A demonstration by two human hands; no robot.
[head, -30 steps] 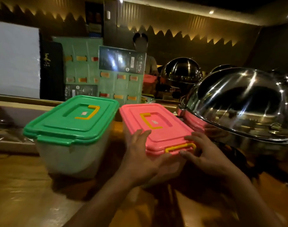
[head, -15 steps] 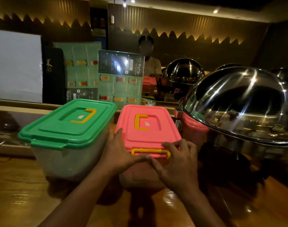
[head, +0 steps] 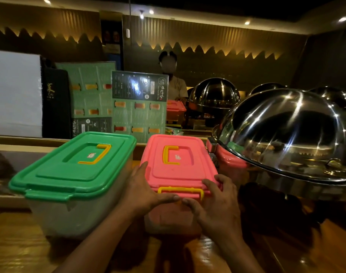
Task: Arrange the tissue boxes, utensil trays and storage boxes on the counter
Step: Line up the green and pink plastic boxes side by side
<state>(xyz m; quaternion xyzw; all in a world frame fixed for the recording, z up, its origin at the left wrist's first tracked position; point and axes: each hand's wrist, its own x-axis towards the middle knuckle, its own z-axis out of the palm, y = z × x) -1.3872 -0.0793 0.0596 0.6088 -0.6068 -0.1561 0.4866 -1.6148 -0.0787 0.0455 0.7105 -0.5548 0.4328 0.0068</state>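
Note:
A pink-lidded storage box [head: 185, 164] with yellow handle and clasp stands on the wooden counter [head: 18, 247], its long side pointing away from me. My left hand [head: 142, 191] grips its near left corner, thumb under the yellow clasp. My right hand [head: 217, 203] holds the near right corner, fingers over the lid edge. Close to its left stands a green-lidded storage box [head: 73, 168] with a clear body, a narrow gap between them.
A large steel dome cover [head: 290, 138] sits close on the right, with more domes behind it. Upright menu boards [head: 138, 107] and a white panel [head: 14, 93] stand behind the boxes. A person stands beyond the counter beside another pink box [head: 175, 107].
The pink box has been turned from slanting right to lying parallel with the green box, and shifted left toward it. Both hands moved along with its near end.

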